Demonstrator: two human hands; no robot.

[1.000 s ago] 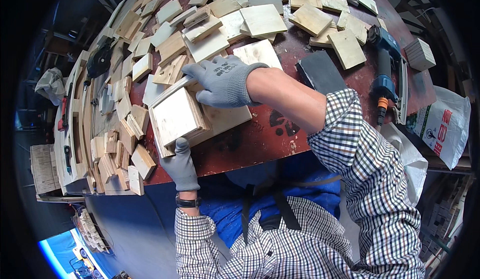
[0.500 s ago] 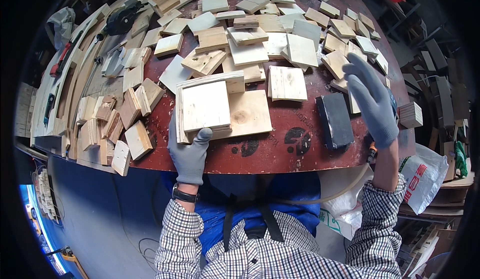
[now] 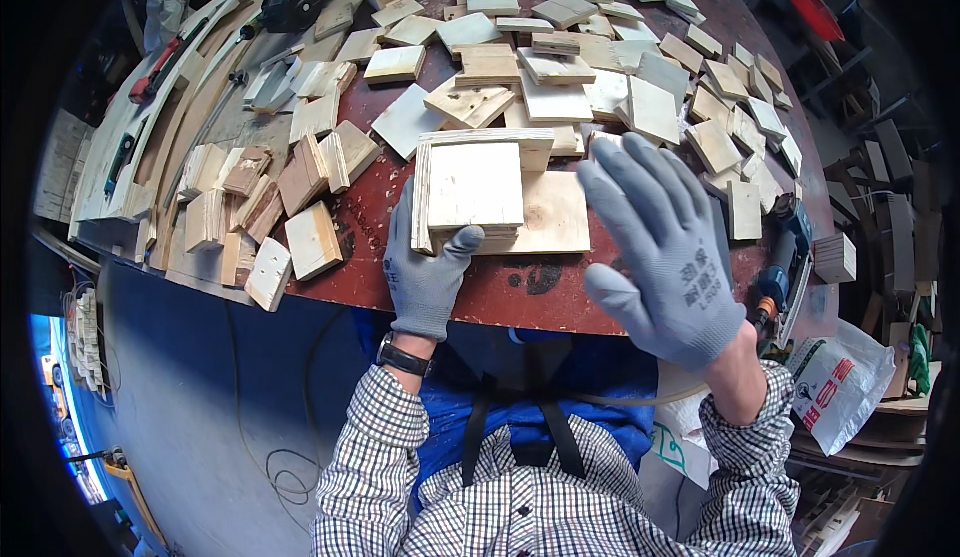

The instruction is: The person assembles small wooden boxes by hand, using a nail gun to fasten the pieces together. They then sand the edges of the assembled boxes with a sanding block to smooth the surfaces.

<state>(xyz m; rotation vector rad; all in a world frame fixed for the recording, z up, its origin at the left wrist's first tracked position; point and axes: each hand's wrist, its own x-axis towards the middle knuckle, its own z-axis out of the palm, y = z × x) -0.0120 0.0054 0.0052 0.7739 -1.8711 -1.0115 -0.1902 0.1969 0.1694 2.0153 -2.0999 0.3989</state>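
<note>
My left hand (image 3: 432,269), in a grey glove, grips a stack of square wooden boards (image 3: 476,189) at its left edge, the thumb on the front face. Another board stands along the stack's left side, and a narrow strip lies along its far side. A larger wooden board (image 3: 556,219) with a knot lies under the stack and sticks out to the right. My right hand (image 3: 662,257), also gloved, hovers over the table's front edge with fingers apart and nothing in them. It hides most of what lies beneath it.
Many loose wooden blocks (image 3: 470,107) cover the dark red table (image 3: 350,282). Long wood strips with a red-handled tool (image 3: 155,72) lie at the left. A blue power tool (image 3: 775,282) sits at the right edge, above a white plastic sack (image 3: 840,387).
My right hand has swung left and nearer, from the right-hand blocks toward the stack, now covering the black block. My left hand keeps its grip. The whole view has shifted somewhat.
</note>
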